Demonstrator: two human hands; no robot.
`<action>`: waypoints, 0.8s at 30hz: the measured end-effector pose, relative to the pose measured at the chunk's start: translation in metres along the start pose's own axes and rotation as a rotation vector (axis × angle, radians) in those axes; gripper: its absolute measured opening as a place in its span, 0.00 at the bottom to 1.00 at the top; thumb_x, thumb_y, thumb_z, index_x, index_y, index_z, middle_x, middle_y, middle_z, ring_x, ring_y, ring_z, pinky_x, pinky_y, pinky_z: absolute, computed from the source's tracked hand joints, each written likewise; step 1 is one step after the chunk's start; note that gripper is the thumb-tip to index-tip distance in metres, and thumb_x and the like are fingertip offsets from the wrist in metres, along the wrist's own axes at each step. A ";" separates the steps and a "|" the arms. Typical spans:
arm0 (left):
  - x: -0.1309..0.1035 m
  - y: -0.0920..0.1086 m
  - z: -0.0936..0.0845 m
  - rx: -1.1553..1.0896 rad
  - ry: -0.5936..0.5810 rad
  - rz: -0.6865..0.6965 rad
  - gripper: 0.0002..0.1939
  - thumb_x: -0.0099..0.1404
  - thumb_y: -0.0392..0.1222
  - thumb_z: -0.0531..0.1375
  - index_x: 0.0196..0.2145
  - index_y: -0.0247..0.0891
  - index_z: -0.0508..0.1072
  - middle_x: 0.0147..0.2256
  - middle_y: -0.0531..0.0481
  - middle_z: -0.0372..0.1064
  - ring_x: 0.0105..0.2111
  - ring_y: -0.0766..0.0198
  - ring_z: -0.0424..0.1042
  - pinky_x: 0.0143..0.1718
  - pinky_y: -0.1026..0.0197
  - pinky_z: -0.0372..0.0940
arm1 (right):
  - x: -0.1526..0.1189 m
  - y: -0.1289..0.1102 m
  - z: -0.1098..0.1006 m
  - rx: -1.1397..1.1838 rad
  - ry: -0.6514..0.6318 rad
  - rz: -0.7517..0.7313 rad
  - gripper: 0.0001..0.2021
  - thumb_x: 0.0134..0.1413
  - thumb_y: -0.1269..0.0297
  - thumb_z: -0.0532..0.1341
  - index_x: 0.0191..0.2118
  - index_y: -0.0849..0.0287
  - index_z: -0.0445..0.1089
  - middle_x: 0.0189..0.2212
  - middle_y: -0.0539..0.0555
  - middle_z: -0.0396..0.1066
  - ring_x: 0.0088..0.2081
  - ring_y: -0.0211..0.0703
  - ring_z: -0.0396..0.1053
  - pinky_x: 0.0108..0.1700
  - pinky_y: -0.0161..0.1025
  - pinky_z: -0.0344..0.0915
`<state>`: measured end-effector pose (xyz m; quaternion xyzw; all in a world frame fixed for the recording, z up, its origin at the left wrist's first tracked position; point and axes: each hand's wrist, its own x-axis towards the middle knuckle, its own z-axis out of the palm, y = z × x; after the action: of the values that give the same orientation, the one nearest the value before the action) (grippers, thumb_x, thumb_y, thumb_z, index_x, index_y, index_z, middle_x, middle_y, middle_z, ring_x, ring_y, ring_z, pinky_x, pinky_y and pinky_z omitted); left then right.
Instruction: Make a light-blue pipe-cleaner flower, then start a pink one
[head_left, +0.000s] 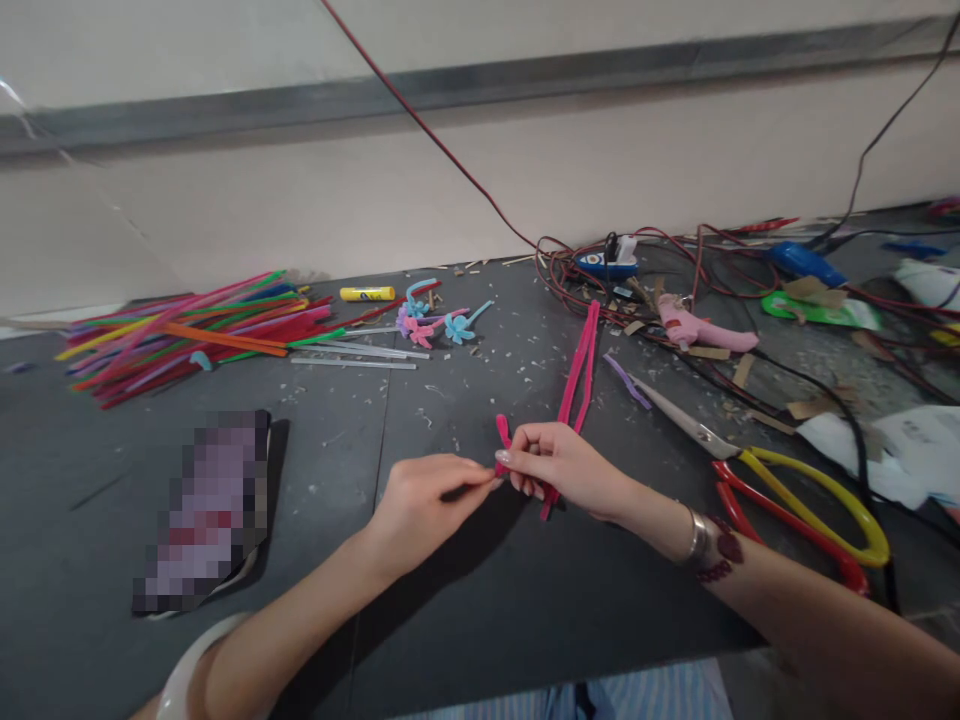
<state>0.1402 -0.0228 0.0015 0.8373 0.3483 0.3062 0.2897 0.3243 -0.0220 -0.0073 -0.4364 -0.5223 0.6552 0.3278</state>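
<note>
My right hand (pixel 551 462) is closed with thumb and fingers pinched on a pink pipe cleaner (pixel 502 430), whose looped end rises above the fingertips. The fingertips of my left hand (pixel 431 492) are pressed together at the lower end of that piece, meeting my right fingers. Long pink pipe cleaners (pixel 576 375) lie on the dark table (pixel 450 610), passing beneath my right hand, with their lower end showing below it. Small pipe-cleaner flowers (pixel 459 328) in blue, pink and purple rest farther back.
Colourful pipe cleaners (pixel 187 335) are piled at the left, near a yellow glue stick (pixel 367 294) and a pixelated phone-like object (pixel 210 510). Scissors (pixel 705 435) with red and yellow handles, a pink glue gun (pixel 705 332), tangled cables and scraps lie at the right.
</note>
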 end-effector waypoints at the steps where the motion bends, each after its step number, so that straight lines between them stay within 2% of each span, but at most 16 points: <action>1: 0.003 0.000 -0.001 -0.128 -0.010 -0.142 0.07 0.57 0.38 0.57 0.31 0.36 0.75 0.30 0.49 0.74 0.31 0.64 0.72 0.35 0.63 0.67 | 0.000 0.000 -0.001 0.002 -0.001 -0.022 0.12 0.48 0.59 0.59 0.22 0.62 0.60 0.16 0.46 0.64 0.16 0.27 0.58 0.17 0.26 0.55; 3: 0.009 -0.001 -0.004 -0.447 -0.082 -0.442 0.08 0.56 0.40 0.58 0.32 0.36 0.75 0.29 0.48 0.74 0.28 0.65 0.72 0.32 0.65 0.67 | 0.000 -0.001 -0.003 0.006 -0.008 -0.056 0.12 0.47 0.59 0.59 0.23 0.62 0.60 0.17 0.46 0.64 0.17 0.27 0.58 0.18 0.26 0.55; 5: 0.013 -0.003 -0.006 -0.766 -0.189 -0.676 0.09 0.56 0.41 0.58 0.33 0.33 0.74 0.30 0.46 0.74 0.27 0.67 0.71 0.31 0.66 0.66 | -0.001 -0.002 -0.005 0.014 -0.019 -0.078 0.12 0.47 0.59 0.59 0.23 0.62 0.61 0.17 0.47 0.65 0.17 0.27 0.59 0.18 0.26 0.55; 7: 0.014 -0.006 -0.006 -0.985 -0.279 -0.816 0.09 0.55 0.40 0.59 0.30 0.31 0.75 0.29 0.45 0.73 0.24 0.71 0.70 0.28 0.69 0.65 | -0.001 -0.002 -0.005 0.031 -0.038 -0.093 0.12 0.46 0.59 0.60 0.24 0.62 0.61 0.18 0.47 0.65 0.18 0.27 0.59 0.20 0.27 0.56; 9: 0.014 -0.008 -0.006 -1.083 -0.337 -0.886 0.09 0.54 0.39 0.60 0.27 0.29 0.75 0.26 0.46 0.72 0.21 0.73 0.68 0.24 0.72 0.64 | -0.002 -0.002 -0.004 0.044 -0.060 -0.100 0.12 0.46 0.59 0.60 0.24 0.62 0.61 0.18 0.47 0.65 0.19 0.28 0.60 0.21 0.27 0.57; 14: 0.012 -0.009 -0.004 -1.166 -0.356 -0.963 0.08 0.51 0.39 0.62 0.23 0.29 0.74 0.21 0.49 0.71 0.19 0.75 0.66 0.20 0.74 0.61 | -0.004 -0.004 -0.003 0.036 -0.087 -0.088 0.12 0.45 0.59 0.61 0.24 0.62 0.61 0.19 0.47 0.65 0.19 0.27 0.60 0.21 0.27 0.57; 18: 0.011 -0.007 -0.003 -1.161 -0.370 -0.921 0.06 0.50 0.37 0.63 0.22 0.30 0.74 0.20 0.49 0.71 0.18 0.75 0.66 0.20 0.74 0.60 | -0.006 -0.006 -0.001 0.019 -0.095 -0.081 0.12 0.45 0.59 0.61 0.24 0.62 0.60 0.18 0.46 0.65 0.19 0.27 0.60 0.21 0.26 0.58; 21: 0.011 -0.003 -0.002 -1.050 -0.363 -0.846 0.04 0.48 0.36 0.64 0.21 0.32 0.74 0.19 0.50 0.71 0.17 0.74 0.66 0.22 0.71 0.62 | -0.007 -0.007 0.001 -0.012 -0.093 -0.079 0.13 0.45 0.58 0.61 0.23 0.62 0.60 0.17 0.46 0.64 0.18 0.27 0.60 0.19 0.26 0.57; 24: 0.011 0.002 -0.001 -0.832 -0.319 -0.741 0.06 0.47 0.38 0.64 0.21 0.32 0.73 0.19 0.51 0.71 0.18 0.71 0.67 0.23 0.67 0.63 | -0.008 -0.006 0.002 -0.048 -0.077 -0.071 0.14 0.44 0.57 0.61 0.22 0.62 0.60 0.15 0.46 0.63 0.16 0.27 0.59 0.17 0.26 0.56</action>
<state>0.1463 -0.0152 0.0068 0.5109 0.4207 0.1652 0.7313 0.3255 -0.0283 0.0007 -0.3997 -0.5655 0.6466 0.3199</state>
